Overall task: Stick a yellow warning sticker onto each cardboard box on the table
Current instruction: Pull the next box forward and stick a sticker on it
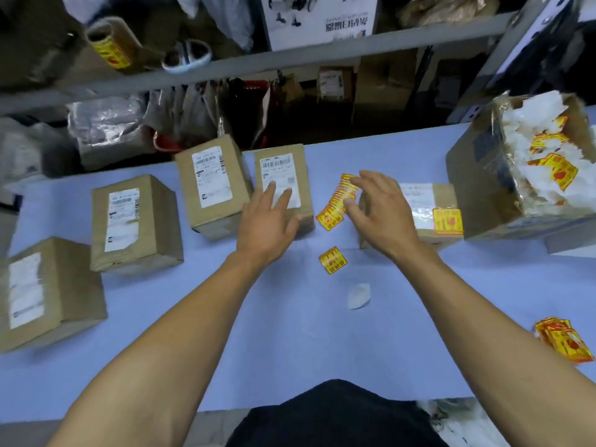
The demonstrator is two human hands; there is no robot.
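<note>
At the far left of the pale blue table [290, 333] lies a cardboard box [48, 295] with a white shipping label on top. Just right of it and farther back sits a second box [135, 224], then a third box [213, 185], each bearing a label and no yellow sticker that can be seen. The fourth box [283, 179] stands beside the third; the left hand [267, 221] rests on its top with straight, spread fingers and the thumb at its right edge. Between the hands, a strip of yellow warning stickers [338, 201] hangs from the right hand [380, 208], pinched between thumb and fingertips. A single loose sticker [332, 260] lies on the table below it, and a scrap of white backing paper [358, 296] lies nearer the person. Behind the right hand is a fifth box [432, 214] with a yellow sticker [447, 221] already on its top. At the far right, a large open carton [483, 188] holds crumpled white backing paper and yellow sticker scraps. A stack of stickers [562, 338] sits near the table's right edge.
</note>
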